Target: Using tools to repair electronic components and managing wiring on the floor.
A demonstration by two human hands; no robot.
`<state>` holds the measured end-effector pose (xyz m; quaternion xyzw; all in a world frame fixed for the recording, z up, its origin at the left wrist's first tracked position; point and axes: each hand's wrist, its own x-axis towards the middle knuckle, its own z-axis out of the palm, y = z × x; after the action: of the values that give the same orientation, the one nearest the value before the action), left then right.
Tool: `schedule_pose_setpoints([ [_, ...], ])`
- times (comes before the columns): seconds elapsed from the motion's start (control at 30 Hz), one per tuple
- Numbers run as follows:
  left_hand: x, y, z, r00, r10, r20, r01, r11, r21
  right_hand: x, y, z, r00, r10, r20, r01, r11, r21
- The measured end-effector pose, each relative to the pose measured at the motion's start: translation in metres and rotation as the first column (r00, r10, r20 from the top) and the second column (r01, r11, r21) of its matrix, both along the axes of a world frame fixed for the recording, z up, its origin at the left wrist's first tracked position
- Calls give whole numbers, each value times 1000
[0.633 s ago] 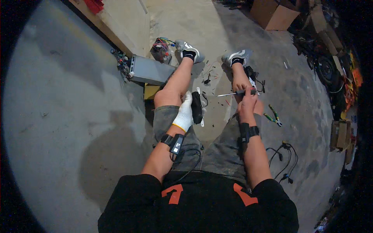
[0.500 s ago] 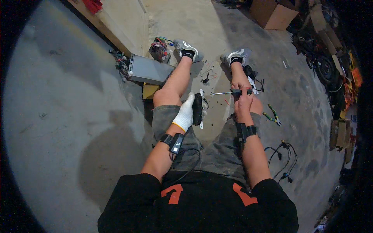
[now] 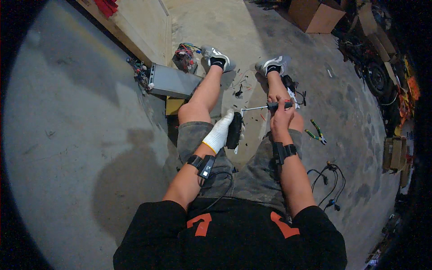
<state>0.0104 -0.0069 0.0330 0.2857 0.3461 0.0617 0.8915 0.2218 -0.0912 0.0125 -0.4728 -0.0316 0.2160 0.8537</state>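
Note:
My left hand, in a white knit glove, is closed around a black oblong part held on end above my lap. A narrow white strip shows along the part's far side. My bare right hand grips a screwdriver by its dark handle, just above my right knee. The thin metal shaft points left, and its tip meets the upper end of the white strip, or lies right in front of it; I cannot tell which. The gloved fingers behind the part are mostly hidden.
Pliers with green-yellow handles and a tangle of black cables lie on the right. Beyond my left knee are a grey metal case, a yellow box and bundled wires. Far right: a cardboard box and piled clutter.
My left hand has shifted slightly right and tilted the black part, bringing the white strip's upper end to the screwdriver tip. The right hand has barely moved.

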Motion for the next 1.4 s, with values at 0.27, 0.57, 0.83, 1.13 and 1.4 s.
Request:
schedule_pose_setpoints([
  [0.27, -1, -4, -10, 996, 67, 57, -79, 962, 262, -8, -3, 14, 989, 54, 136, -9, 948, -317],
  [0.57, -4, -3, -15, 1000, -13, 12, 5, 846, 533, -12, -2, 26, 977, 99, 187, 14, 852, -524],
  [0.83, -2, -1, -24, 994, 78, -72, -5, 712, 702, -11, -6, 38, 973, 177, 145, -17, 689, -725],
  [1.13, -3, 11, -27, 907, 420, 40, -412, 902, -132, 18, -11, -6, 977, 46, -207, -36, 998, 54],
  [1.4, -32, 24, -28, 779, 261, 570, -80, 943, -322, 12, -8, -19, 818, 420, -394, -436, 898, 51],
])
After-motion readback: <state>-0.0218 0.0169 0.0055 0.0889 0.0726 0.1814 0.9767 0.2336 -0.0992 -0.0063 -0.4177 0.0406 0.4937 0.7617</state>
